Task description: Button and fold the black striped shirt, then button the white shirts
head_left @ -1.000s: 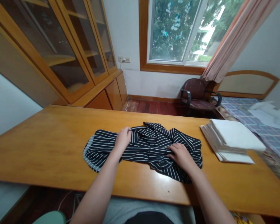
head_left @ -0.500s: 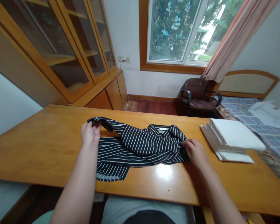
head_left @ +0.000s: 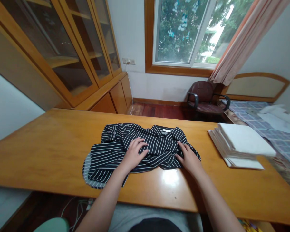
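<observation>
A black shirt with white stripes (head_left: pixel 149 145) lies rumpled on the wooden table (head_left: pixel 50 151), its collar and white label at the far side. My left hand (head_left: pixel 135 151) rests over the middle of the shirt, fingers spread and slightly bent. Over the right part of the shirt, below the collar, is my right hand (head_left: pixel 187 157), its fingers also apart. Neither hand grips the cloth. One sleeve is folded in at the upper left, and the hem fans out toward the lower left.
A stack of folded white sheets (head_left: pixel 241 141) stands on the table at the right. Beyond the table are a brown office chair (head_left: pixel 203 96) and a bed with a checked cover (head_left: pixel 246 109). A glass-door cabinet (head_left: pixel 70 58) stands at the back left.
My left hand has let go of the raised sleeve end and moved right onto the shirt's middle. My right hand has released the shirt's right edge and shifted left. The sleeve now lies folded in.
</observation>
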The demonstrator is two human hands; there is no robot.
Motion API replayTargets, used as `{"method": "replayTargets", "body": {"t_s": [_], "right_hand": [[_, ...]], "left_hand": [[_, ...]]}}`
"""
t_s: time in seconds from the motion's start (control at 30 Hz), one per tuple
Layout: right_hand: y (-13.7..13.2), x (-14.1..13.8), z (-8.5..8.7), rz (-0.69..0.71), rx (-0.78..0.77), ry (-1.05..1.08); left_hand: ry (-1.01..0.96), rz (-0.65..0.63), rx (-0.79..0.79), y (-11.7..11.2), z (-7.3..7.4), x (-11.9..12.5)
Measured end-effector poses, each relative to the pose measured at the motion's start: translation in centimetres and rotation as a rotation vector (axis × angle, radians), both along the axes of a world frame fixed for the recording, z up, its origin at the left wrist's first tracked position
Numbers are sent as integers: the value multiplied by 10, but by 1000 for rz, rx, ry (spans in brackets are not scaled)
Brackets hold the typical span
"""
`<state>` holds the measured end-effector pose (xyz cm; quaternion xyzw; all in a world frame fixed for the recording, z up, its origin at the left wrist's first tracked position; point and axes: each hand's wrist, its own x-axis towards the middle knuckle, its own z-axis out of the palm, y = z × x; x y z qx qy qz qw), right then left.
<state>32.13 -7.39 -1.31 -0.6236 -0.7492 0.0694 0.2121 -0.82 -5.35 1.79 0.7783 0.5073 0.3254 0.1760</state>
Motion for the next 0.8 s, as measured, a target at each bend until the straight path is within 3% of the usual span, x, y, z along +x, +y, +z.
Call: {"method": "replayTargets", "body": {"t_s": [0.07, 0.2, 0.4, 0.53, 0.67, 0.8], "right_hand": [[0, -1, -1, -27, -15, -20], [-2, 2, -1, -33, -57, -24], [-2, 25, 9, -82, -169, 36], [4, 47, 21, -235, 42, 21], [15, 54, 34, -409, 265, 106], [21, 34, 34, -368, 388, 170]], "left_hand": [[135, -72, -5, -8, -8, 5], [270, -57, -2, -9, -19, -10], [235, 104, 5, 0, -6, -54], [173, 257, 92, 15, 14, -77], [164, 363, 168, 31, 26, -84], [115, 460, 166, 41, 24, -83]]}}
